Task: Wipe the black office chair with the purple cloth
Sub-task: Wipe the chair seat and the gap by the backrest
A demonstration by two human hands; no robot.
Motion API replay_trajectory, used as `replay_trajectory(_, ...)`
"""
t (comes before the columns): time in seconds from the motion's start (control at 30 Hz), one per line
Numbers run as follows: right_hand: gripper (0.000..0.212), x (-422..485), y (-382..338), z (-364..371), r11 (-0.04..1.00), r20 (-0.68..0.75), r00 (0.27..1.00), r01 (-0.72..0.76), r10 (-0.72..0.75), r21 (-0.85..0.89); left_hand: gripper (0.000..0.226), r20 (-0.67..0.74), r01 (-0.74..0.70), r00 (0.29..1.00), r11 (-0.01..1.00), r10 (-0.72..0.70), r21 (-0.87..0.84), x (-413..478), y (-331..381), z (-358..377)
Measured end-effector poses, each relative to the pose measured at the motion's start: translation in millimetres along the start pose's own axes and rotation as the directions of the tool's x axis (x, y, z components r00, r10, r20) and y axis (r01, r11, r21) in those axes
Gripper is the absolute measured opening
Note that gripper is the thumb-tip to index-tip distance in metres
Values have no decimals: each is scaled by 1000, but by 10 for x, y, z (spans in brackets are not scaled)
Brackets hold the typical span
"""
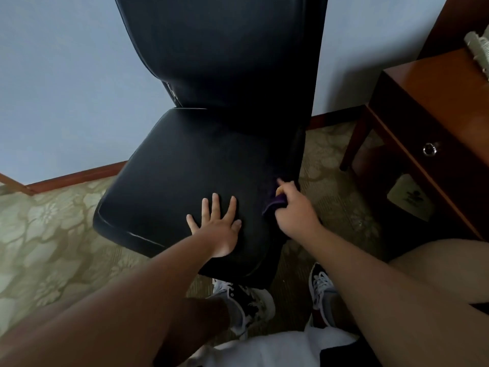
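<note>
the black office chair (201, 160) stands facing the person, its padded seat low in the middle of the view and its tall backrest rising behind the seat against the pale wall (66, 75).

the left hand (217, 221) lies flat on the near part of the chair's seat, palm down. its fingers are straight and spread and it holds nothing.

the right hand (293, 207) is at the right edge of the chair's seat, just to the right of the left hand and apart from it. its fingers are curled round the purple cloth (275, 203), gripping it in a bunch, with one finger stretched out toward the seat edge. the cloth is pressed against the right side of the seat cushion. only a small fold of it shows beside the hand, and the rest is hidden in the grip.

below the chair's front edge are the person's two shoes (246, 305), white and black, standing on the carpet (53, 234), which is green with a pale flower pattern and spreads out on both sides of the chair.

to the right of the chair, well apart from it, stands a wooden counter (423, 102) with a drawer and a metal ring pull (428, 149). a brown baseboard (79, 176) runs along the wall to the left of the chair.
</note>
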State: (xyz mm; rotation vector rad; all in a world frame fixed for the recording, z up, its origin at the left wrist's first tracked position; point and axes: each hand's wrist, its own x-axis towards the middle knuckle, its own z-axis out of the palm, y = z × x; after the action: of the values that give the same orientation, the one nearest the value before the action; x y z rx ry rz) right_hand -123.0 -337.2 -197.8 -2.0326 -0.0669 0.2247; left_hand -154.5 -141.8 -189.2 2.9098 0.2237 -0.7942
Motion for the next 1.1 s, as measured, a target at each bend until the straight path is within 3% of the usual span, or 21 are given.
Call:
replay_trajectory(0.17, 25, -426, 4, 187, 992, 32, 997, 78, -76, -95, 59, -9, 26, 1000, 998, -27, -52, 0, 144, 3)
replay_trajectory(0.3, 31, -669, 9, 267, 993, 38, 996, 82, -79, -89, 58, -23, 20, 999, 998, -22, -58, -7, 210, 9)
replay_trajectory(0.47, 27, -696, -31, 392, 1000, -69, 998, -12, 12, 6, 58, -50, -12, 999, 997, 8, -76, -10, 132, 66)
replay_trajectory(0.67, 37, -117, -111, 265, 990, -70, 988, -134, 136, 35, 59, -75, -56, 996, 993, 48, -101, 71, 46, 160)
replay_trajectory(0.77, 33, 311, -172, 101, 994, -2, 996, -93, 93, -59, 59, -67, -78, 995, 989, 70, -126, 100, 15, 188)
replay_trajectory(0.97, 61, 1131, -213, -205, 989, 58, 992, -109, 115, -96, 60, -69, -92, 994, 986, 82, -143, 142, 37, 229)
replay_trajectory(1.1, 62, 1300, -164, -232, 983, 71, 991, -102, 114, -155, 60, -66, -66, 996, 985, 57, -157, 172, 154, 239)
